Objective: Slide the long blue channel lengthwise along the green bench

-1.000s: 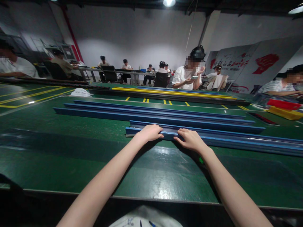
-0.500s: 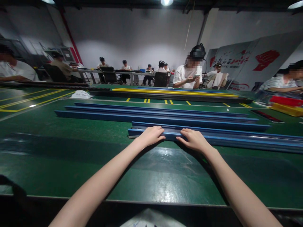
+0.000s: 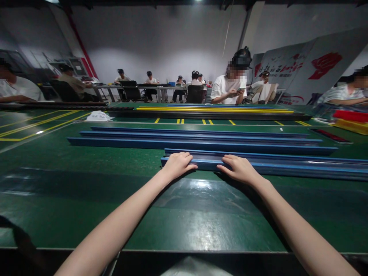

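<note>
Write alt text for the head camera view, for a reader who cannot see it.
Both bare hands, the left hand and the right hand, lie palm-down side by side on the nearest blue rail near its left end, on a green table. More blue rails lie parallel beyond it, then yellow and black rails; several people sit at the far side.

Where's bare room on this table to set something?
Bare: the table between its near edge and the nearest blue rail, and left of the rail ends. Crowded: farther blue rails beyond the left hand and right hand.
</note>
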`<state>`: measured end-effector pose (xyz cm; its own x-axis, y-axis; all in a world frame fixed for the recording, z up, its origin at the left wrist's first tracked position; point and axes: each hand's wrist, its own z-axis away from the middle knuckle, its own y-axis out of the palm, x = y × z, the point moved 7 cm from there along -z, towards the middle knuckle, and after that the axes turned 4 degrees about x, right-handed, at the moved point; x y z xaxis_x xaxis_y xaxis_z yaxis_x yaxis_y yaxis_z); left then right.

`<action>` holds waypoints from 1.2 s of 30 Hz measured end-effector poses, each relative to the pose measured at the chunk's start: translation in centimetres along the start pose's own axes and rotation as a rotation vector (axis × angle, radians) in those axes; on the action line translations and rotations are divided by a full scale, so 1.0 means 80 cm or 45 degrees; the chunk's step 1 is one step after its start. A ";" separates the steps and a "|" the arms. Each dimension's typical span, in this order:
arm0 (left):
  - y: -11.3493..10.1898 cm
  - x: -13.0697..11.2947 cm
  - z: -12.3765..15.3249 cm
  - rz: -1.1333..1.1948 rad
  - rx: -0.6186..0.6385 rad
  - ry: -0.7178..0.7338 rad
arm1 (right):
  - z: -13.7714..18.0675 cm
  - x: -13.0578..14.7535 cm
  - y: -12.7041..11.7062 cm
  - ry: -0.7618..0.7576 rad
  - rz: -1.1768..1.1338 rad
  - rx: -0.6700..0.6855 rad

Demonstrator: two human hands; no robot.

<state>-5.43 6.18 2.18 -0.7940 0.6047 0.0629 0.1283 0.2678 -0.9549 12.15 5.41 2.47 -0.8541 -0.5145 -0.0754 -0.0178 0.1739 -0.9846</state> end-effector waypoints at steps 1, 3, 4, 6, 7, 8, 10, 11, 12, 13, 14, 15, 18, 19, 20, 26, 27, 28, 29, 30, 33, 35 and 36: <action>0.000 0.003 0.002 -0.008 -0.015 -0.008 | -0.001 0.002 0.000 0.001 -0.005 0.001; 0.000 0.008 0.006 -0.025 -0.039 -0.021 | -0.004 0.005 0.001 0.006 -0.009 0.002; 0.000 0.010 0.007 -0.034 -0.046 -0.023 | -0.004 0.006 0.001 0.009 -0.009 0.003; 0.001 0.010 0.009 -0.055 -0.050 -0.011 | -0.005 0.006 0.002 0.015 -0.005 0.000; 0.001 0.010 0.010 -0.065 -0.049 0.001 | -0.005 0.006 0.002 0.019 0.001 -0.003; 0.002 0.010 0.010 -0.072 -0.050 0.012 | -0.004 0.006 0.002 0.021 0.009 -0.005; 0.003 0.009 0.010 -0.072 -0.060 0.031 | -0.003 0.006 0.002 0.022 0.032 -0.009; 0.003 0.009 0.010 -0.068 -0.067 0.037 | -0.003 0.006 0.002 0.018 0.043 -0.011; 0.003 0.008 0.011 -0.065 -0.072 0.042 | -0.002 0.006 0.002 0.011 0.053 -0.012; 0.003 0.008 0.011 -0.063 -0.078 0.044 | -0.001 0.007 0.002 0.003 0.062 -0.013; 0.003 0.008 0.011 -0.065 -0.082 0.044 | -0.001 0.007 0.002 -0.005 0.069 -0.013; 0.003 0.008 0.011 -0.069 -0.086 0.042 | 0.000 0.008 0.002 -0.012 0.074 -0.011; 0.002 0.008 0.011 -0.074 -0.097 0.044 | 0.002 0.008 0.001 -0.016 0.085 -0.001; 0.002 0.008 0.011 -0.071 -0.098 0.051 | 0.002 0.008 0.001 -0.016 0.088 0.003; 0.002 0.008 0.012 -0.066 -0.099 0.061 | 0.003 0.008 0.002 -0.015 0.090 0.008; 0.000 0.007 0.013 -0.058 -0.102 0.120 | 0.002 0.005 0.004 0.001 0.107 0.032; 0.000 0.006 0.013 -0.062 -0.105 0.128 | 0.003 0.005 0.004 0.003 0.111 0.036; -0.001 0.006 0.013 -0.064 -0.108 0.133 | 0.003 0.005 0.004 0.001 0.113 0.038; -0.002 0.005 0.013 -0.066 -0.111 0.136 | 0.003 0.006 0.004 -0.003 0.114 0.036; -0.002 0.004 0.013 -0.069 -0.110 0.136 | 0.003 0.006 0.003 -0.009 0.114 0.034; -0.004 0.004 0.013 -0.083 -0.097 0.116 | 0.004 0.007 0.002 -0.019 0.116 0.023; -0.006 0.007 0.013 -0.101 -0.098 0.091 | 0.003 0.007 0.002 -0.021 0.122 0.025; -0.007 0.009 0.014 -0.112 -0.108 0.080 | 0.003 0.007 0.003 -0.024 0.125 0.026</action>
<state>-6.75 5.66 2.43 -0.7659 0.6212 0.1659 0.1117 0.3827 -0.9171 11.82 4.96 2.18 -0.8415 -0.5114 -0.1745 0.0762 0.2074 -0.9753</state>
